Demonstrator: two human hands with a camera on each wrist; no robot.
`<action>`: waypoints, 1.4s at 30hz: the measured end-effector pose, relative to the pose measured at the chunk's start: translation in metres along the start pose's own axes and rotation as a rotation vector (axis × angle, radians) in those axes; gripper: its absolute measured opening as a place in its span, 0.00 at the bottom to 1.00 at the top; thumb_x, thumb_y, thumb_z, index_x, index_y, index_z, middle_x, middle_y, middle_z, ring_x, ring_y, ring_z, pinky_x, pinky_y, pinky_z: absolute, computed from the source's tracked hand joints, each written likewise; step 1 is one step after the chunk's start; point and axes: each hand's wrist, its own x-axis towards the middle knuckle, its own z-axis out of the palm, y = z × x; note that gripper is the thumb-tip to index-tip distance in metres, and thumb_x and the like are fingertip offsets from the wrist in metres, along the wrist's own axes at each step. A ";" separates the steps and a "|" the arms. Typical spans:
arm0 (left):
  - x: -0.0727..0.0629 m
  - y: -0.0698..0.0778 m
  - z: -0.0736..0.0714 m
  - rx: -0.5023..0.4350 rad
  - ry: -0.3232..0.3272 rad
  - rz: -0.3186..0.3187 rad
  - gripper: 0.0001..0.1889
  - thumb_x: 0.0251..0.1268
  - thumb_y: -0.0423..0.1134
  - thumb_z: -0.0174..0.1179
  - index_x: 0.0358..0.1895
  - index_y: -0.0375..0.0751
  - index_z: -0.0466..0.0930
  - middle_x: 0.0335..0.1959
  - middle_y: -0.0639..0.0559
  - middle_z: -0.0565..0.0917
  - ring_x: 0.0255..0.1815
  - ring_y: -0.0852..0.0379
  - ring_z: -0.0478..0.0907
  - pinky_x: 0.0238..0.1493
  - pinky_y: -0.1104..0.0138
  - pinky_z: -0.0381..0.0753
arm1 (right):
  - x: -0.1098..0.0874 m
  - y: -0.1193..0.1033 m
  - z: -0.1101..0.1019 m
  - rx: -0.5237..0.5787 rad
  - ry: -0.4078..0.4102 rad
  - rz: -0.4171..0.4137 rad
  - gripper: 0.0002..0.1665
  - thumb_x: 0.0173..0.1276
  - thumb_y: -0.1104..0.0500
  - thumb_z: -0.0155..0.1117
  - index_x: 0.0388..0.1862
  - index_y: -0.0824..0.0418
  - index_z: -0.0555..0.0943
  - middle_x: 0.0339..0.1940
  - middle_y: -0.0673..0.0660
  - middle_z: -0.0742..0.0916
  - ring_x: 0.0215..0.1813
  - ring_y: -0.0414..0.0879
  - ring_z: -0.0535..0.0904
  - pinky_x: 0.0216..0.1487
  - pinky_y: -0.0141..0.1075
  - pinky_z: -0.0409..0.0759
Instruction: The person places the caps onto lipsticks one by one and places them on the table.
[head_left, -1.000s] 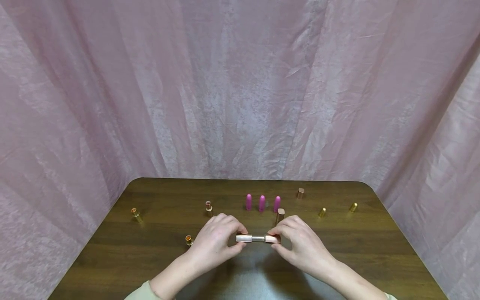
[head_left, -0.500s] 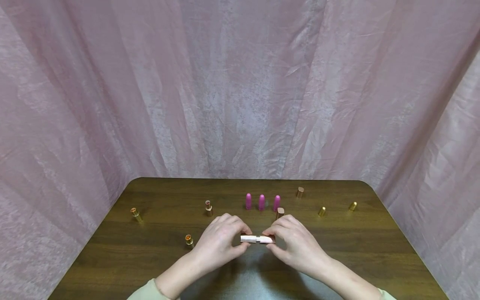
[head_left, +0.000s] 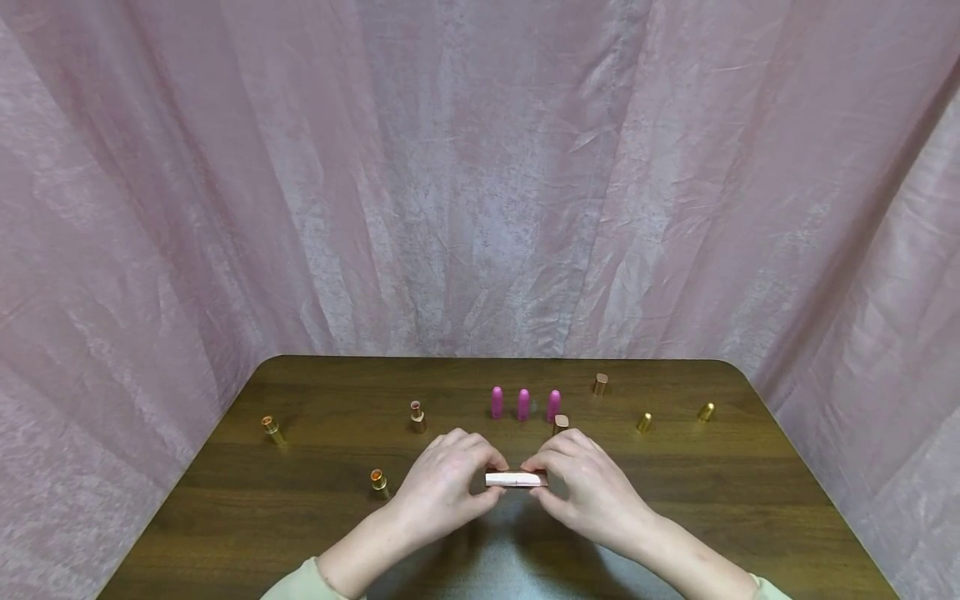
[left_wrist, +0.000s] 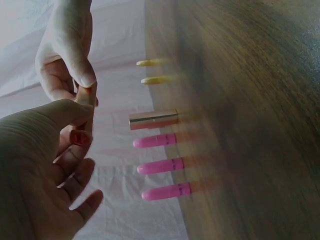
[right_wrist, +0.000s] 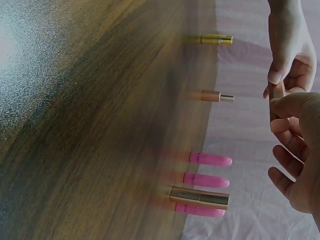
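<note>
A rose-gold lipstick [head_left: 516, 479] is held level above the table, its two halves meeting with no inner tube showing between them. My left hand [head_left: 448, 479] pinches its left end between thumb and fingers. A red end face [left_wrist: 80, 137] shows on that end in the left wrist view. My right hand [head_left: 588, 483] pinches the other end, whose flat rose-gold tip [right_wrist: 280, 125] appears in the right wrist view. Just beyond the right fingers stands a closed rose-gold lipstick [head_left: 561, 425]. An uncapped gold lipstick [head_left: 379, 481] stands left of my left hand.
Three pink lipsticks [head_left: 523, 405] stand in a row behind the hands. Left of them are an uncapped rose-gold lipstick [head_left: 417, 418] and a gold one [head_left: 272, 429]. To the right stand a rose-gold cap [head_left: 601, 384] and two gold caps [head_left: 645, 422]. A pink curtain [head_left: 480, 183] hangs behind the table.
My hands have come closer together, pushing the lipstick's two halves together. The silver inner tube that showed between them is now covered.
</note>
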 end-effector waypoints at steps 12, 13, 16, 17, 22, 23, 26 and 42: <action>0.003 0.003 0.032 0.026 -0.099 -0.044 0.11 0.58 0.52 0.75 0.42 0.59 0.88 0.37 0.68 0.81 0.37 0.64 0.73 0.41 0.66 0.74 | -0.003 0.001 -0.005 -0.036 -0.035 -0.008 0.18 0.53 0.58 0.82 0.43 0.49 0.87 0.40 0.39 0.85 0.50 0.40 0.77 0.52 0.41 0.77; 0.005 0.002 0.036 -0.007 -0.105 -0.067 0.10 0.59 0.52 0.74 0.42 0.59 0.88 0.37 0.67 0.81 0.37 0.64 0.73 0.40 0.67 0.74 | -0.004 0.003 -0.007 -0.045 -0.038 0.003 0.19 0.54 0.58 0.82 0.45 0.49 0.87 0.41 0.39 0.85 0.51 0.40 0.78 0.53 0.42 0.78; 0.011 -0.002 0.049 -0.126 -0.120 -0.164 0.09 0.60 0.49 0.74 0.42 0.59 0.88 0.36 0.68 0.82 0.36 0.65 0.72 0.39 0.67 0.73 | -0.010 0.011 -0.015 -0.086 -0.058 0.057 0.22 0.56 0.54 0.81 0.50 0.49 0.86 0.47 0.41 0.86 0.55 0.42 0.78 0.55 0.45 0.78; 0.014 -0.003 0.052 -0.168 -0.120 -0.201 0.08 0.61 0.49 0.74 0.42 0.59 0.88 0.36 0.68 0.82 0.36 0.64 0.72 0.38 0.67 0.72 | -0.012 0.014 -0.018 -0.105 -0.069 0.077 0.23 0.57 0.53 0.80 0.52 0.49 0.86 0.48 0.42 0.85 0.56 0.43 0.78 0.56 0.46 0.77; 0.026 -0.013 0.069 -0.260 -0.087 -0.308 0.08 0.63 0.44 0.73 0.44 0.56 0.88 0.38 0.67 0.85 0.39 0.59 0.76 0.41 0.64 0.73 | -0.031 0.029 -0.027 -0.180 -0.140 0.141 0.30 0.60 0.47 0.78 0.60 0.52 0.83 0.55 0.46 0.85 0.61 0.49 0.78 0.60 0.52 0.76; 0.029 -0.016 0.072 -0.264 -0.082 -0.323 0.08 0.63 0.43 0.72 0.44 0.55 0.88 0.38 0.68 0.85 0.40 0.58 0.77 0.42 0.63 0.73 | -0.036 0.031 -0.028 -0.194 -0.154 0.148 0.31 0.61 0.46 0.78 0.62 0.53 0.83 0.56 0.47 0.85 0.62 0.50 0.77 0.61 0.53 0.75; 0.036 -0.023 0.080 -0.259 -0.066 -0.346 0.07 0.64 0.43 0.71 0.44 0.53 0.88 0.39 0.66 0.87 0.42 0.57 0.77 0.45 0.61 0.75 | -0.049 0.037 -0.030 -0.221 -0.189 0.155 0.35 0.61 0.44 0.77 0.65 0.54 0.81 0.60 0.51 0.84 0.66 0.56 0.76 0.64 0.58 0.72; 0.048 -0.047 0.099 -0.247 -0.008 -0.362 0.02 0.65 0.41 0.71 0.37 0.52 0.87 0.34 0.65 0.86 0.38 0.54 0.78 0.41 0.60 0.74 | -0.080 0.049 -0.023 -0.320 -0.255 0.106 0.47 0.62 0.35 0.73 0.76 0.53 0.72 0.76 0.56 0.74 0.76 0.60 0.65 0.80 0.41 0.33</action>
